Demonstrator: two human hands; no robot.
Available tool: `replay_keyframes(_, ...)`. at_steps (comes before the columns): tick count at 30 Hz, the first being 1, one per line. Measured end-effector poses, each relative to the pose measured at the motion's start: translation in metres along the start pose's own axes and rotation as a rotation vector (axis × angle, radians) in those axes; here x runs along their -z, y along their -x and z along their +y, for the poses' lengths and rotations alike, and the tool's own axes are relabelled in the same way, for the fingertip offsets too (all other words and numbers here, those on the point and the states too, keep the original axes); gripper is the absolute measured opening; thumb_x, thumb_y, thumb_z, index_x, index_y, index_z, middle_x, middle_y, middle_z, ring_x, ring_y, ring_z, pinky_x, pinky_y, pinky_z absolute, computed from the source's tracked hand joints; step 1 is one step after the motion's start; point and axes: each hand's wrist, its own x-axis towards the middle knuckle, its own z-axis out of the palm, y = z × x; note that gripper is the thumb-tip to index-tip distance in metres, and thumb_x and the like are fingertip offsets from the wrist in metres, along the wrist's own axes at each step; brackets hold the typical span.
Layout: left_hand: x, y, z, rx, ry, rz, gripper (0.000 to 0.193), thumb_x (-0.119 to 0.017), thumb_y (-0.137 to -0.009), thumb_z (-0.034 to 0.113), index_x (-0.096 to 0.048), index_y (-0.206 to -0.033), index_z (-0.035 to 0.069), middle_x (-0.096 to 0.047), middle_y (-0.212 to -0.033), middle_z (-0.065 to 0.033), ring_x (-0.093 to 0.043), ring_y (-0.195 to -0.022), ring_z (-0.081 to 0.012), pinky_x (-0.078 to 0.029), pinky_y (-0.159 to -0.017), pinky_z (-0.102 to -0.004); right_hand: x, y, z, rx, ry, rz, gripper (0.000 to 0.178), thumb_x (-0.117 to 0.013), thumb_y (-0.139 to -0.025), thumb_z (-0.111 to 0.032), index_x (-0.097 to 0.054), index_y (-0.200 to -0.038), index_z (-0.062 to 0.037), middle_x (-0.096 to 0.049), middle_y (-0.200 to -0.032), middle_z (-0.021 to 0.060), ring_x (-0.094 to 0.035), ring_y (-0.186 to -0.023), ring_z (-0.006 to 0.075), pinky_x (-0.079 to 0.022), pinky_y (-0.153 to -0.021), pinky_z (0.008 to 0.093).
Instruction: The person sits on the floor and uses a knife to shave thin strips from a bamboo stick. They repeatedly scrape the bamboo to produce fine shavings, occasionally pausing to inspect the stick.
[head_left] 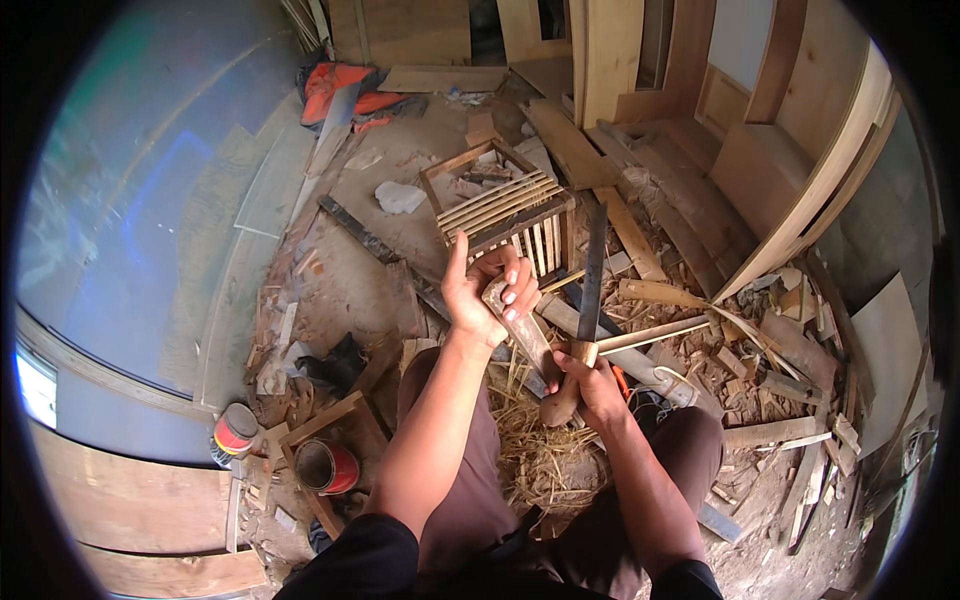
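Note:
My left hand is raised in front of me, fingers curled round the upper end of a short, pale wooden piece and thumb pointing up. That piece slants down to the right, its lower end close to my right hand. In my right hand is a long-bladed knife with a thick wooden handle, its dark, straight blade pointing away from me. Just beyond both hands, a slatted wooden crate rests tilted on the ground. Part of the knife's handle is hidden behind my fingers.
Straw and wood chips lie between my knees. A red can stands at the left, with a red-and-yellow can beyond it. Boards and wooden panels lean at the far right. Scrap wood litters the right side.

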Motion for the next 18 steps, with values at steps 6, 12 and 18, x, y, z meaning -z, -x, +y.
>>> replay_keyframes(6, -0.005, -0.008, -0.019, -0.079, -0.191, 0.067, 0.075, -0.021, -0.103, 0.07, -0.05, -0.08, 0.005, -0.043, -0.062, -0.0045, -0.044, -0.047, -0.0187, -0.037, -0.05, -0.0311, 0.006, -0.002, 0.003, 0.117, -0.047, 0.011, 0.022, -0.072, -0.094, -0.008, -0.06, -0.108, 0.0044, -0.067, -0.088, 0.0124, -0.067, -0.073, 0.0222, -0.057, -0.07, 0.0382)
replay_keyframes(12, -0.005, -0.007, -0.019, -0.175, -0.793, -0.066, 0.048, -0.057, -0.105, 0.042, -0.059, -0.125, -0.002, -0.069, -0.114, -0.0146, -0.065, -0.112, -0.0192, -0.051, -0.098, -0.0346, 0.017, -0.003, -0.004, 0.177, -0.084, 0.09, 0.02, -0.065, -0.095, -0.005, -0.058, -0.11, 0.0061, -0.066, -0.092, 0.0148, -0.068, -0.079, 0.0246, -0.057, -0.073, 0.041)
replay_keyframes(18, 0.004, 0.013, -0.023, 0.084, -1.218, 0.122, 0.035, -0.07, -0.1, 0.024, -0.063, -0.12, -0.003, -0.073, -0.113, -0.0165, -0.07, -0.102, -0.0177, -0.057, -0.086, -0.0335, 0.02, 0.002, -0.009, 0.202, -0.107, 0.068, 0.017, -0.065, -0.097, -0.008, -0.057, -0.108, 0.001, -0.065, -0.092, 0.0137, -0.066, -0.08, 0.0237, -0.056, -0.078, 0.0406)
